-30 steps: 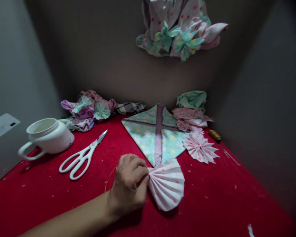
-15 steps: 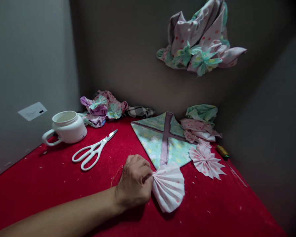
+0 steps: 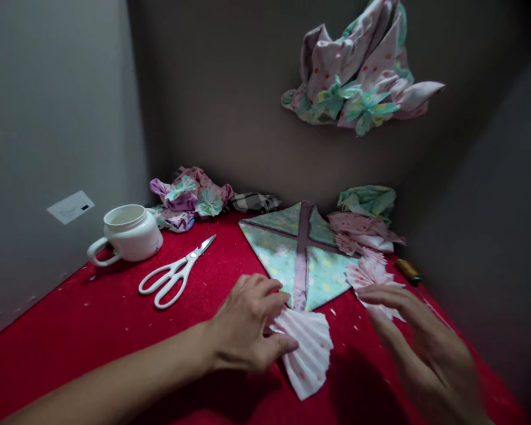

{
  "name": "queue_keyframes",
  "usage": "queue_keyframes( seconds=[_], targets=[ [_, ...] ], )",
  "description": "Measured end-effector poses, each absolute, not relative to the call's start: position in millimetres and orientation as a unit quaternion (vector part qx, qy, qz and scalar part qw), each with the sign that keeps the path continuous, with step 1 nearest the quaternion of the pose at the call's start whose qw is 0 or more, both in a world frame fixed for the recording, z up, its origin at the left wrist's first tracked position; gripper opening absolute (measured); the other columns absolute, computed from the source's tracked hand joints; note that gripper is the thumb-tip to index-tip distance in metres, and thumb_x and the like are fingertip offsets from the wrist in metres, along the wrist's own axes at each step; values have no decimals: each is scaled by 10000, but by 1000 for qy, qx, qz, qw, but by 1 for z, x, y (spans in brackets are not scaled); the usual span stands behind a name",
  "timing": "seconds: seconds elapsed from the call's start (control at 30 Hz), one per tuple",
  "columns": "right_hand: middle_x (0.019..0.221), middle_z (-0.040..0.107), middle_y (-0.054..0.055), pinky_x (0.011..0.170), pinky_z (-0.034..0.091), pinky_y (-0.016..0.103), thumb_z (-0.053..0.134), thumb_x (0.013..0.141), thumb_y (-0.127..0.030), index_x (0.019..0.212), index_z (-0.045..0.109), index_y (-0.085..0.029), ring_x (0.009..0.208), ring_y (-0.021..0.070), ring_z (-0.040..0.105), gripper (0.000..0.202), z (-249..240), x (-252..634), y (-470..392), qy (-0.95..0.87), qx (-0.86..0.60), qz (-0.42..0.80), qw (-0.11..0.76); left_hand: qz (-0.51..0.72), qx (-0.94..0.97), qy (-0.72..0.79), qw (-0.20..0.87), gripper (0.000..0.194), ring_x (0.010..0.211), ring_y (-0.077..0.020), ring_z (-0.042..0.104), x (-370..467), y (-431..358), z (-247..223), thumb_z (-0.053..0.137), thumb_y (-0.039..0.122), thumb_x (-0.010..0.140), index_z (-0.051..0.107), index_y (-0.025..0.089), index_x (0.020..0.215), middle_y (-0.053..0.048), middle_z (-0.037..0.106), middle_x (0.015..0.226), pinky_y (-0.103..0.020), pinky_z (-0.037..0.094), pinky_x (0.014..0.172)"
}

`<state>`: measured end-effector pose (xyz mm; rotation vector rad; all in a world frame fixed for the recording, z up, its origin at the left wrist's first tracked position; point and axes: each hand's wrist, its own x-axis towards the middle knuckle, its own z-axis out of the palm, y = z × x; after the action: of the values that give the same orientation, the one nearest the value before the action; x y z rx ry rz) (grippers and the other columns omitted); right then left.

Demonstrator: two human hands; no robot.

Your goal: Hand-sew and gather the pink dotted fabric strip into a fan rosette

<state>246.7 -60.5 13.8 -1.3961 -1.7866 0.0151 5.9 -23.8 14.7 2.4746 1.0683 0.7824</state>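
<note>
A pleated fan of white fabric with pink dots [image 3: 308, 354] lies on the red cloth, pleats spreading toward the lower right. My left hand [image 3: 252, 324] is over its narrow end, fingers and thumb apart, the thumb against the pleats. My right hand [image 3: 429, 354] hovers at the right with its fingers stretched out and holds nothing. Partly behind it is a pleated pink dotted rosette [image 3: 371, 271] with zigzag edges. Just beyond the fan, a green floral fabric diamond [image 3: 269, 251] with a mauve cross strip lies flat.
White-handled scissors [image 3: 177, 273] lie left of the diamond, near a white mug [image 3: 133, 233]. Crumpled fabric pieces [image 3: 190, 198] sit at the back left, more folded fabric [image 3: 367, 206] at the back right. A thread spool [image 3: 407, 271] lies by the right wall. Gathered fabric [image 3: 358, 71] hangs on the back wall.
My left hand has loosened from its closed grip on the fan's narrow end, and its fingers have spread. My right hand has come into view from the lower right. The view has shifted slightly.
</note>
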Motion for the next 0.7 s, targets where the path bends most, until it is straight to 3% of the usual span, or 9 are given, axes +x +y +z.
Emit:
queue_keyframes(
  seconds=[0.07, 0.17, 0.23, 0.33, 0.43, 0.53, 0.6, 0.63, 0.7],
  targets=[
    [951, 622, 41, 702, 479, 309, 469, 836, -380, 888, 584, -238, 906, 223, 585, 190, 5, 248, -49, -689, -594, 48, 412, 213, 886, 363, 194, 578, 1044, -294, 462, -7, -22, 34, 691, 344, 617, 546, 165, 1147, -124, 520, 1189, -456, 368, 871],
    [923, 629, 40, 664, 480, 302, 459, 834, -363, 878, 572, -240, 882, 225, 591, 173, -2, 250, -47, -669, -622, 67, 402, 187, 885, 355, 237, 591, 1132, -274, 439, -35, -20, 56, 641, 173, 641, 497, 228, 1211, -87, 469, 1272, -430, 364, 931],
    [925, 627, 45, 705, 479, 321, 450, 838, -348, 883, 565, -237, 879, 223, 592, 165, 0, 245, -52, -684, -605, 63, 402, 213, 869, 367, 254, 472, 1101, -247, 484, -55, -19, 61, 573, 137, 695, 550, 262, 1149, -55, 525, 1218, -394, 400, 907],
    [982, 628, 75, 740, 489, 366, 454, 833, -354, 973, 552, -226, 918, 248, 592, 213, 5, 225, -60, -741, -570, 54, 351, 274, 819, 442, 243, 239, 953, -236, 578, -79, -18, 52, 514, 179, 758, 645, 227, 952, -63, 642, 998, -387, 447, 831],
    [1122, 590, 163, 757, 497, 445, 562, 737, -443, 1172, 466, -163, 999, 322, 562, 526, 0, 198, -68, -806, -534, 29, 254, 239, 788, 510, 250, 139, 833, -233, 602, -86, -22, 33, 564, 232, 744, 639, 190, 854, -70, 652, 873, -371, 474, 744],
    [1226, 505, 244, 770, 482, 513, 654, 624, -470, 1238, 426, -93, 1041, 393, 520, 756, -15, 179, -73, -832, -515, -12, 205, 165, 805, 519, 235, 390, 923, -257, 559, -75, -32, 17, 634, 268, 697, 553, 202, 1073, -93, 590, 1026, -393, 454, 788],
    [1171, 550, 235, 736, 490, 512, 629, 664, -371, 1221, 456, -94, 971, 376, 560, 646, -23, 174, -72, -820, -537, -6, 199, 132, 822, 518, 197, 610, 1037, -302, 492, -64, -37, 10, 654, 307, 675, 427, 195, 1229, -138, 494, 1176, -441, 412, 850],
    [1089, 603, 207, 703, 500, 491, 583, 705, -308, 1186, 493, -110, 903, 345, 593, 528, -25, 174, -71, -812, -546, 13, 203, 114, 831, 514, 183, 626, 1050, -316, 476, -59, -38, 7, 644, 322, 683, 403, 186, 1245, -154, 466, 1196, -456, 404, 851],
    [898, 664, 131, 639, 515, 414, 478, 777, -223, 1069, 573, -154, 771, 269, 625, 315, -25, 179, -68, -800, -548, 76, 231, 77, 847, 497, 172, 446, 960, -308, 513, -49, -38, 4, 588, 306, 729, 480, 167, 1139, -150, 503, 1102, -444, 429, 781]
  ],
)
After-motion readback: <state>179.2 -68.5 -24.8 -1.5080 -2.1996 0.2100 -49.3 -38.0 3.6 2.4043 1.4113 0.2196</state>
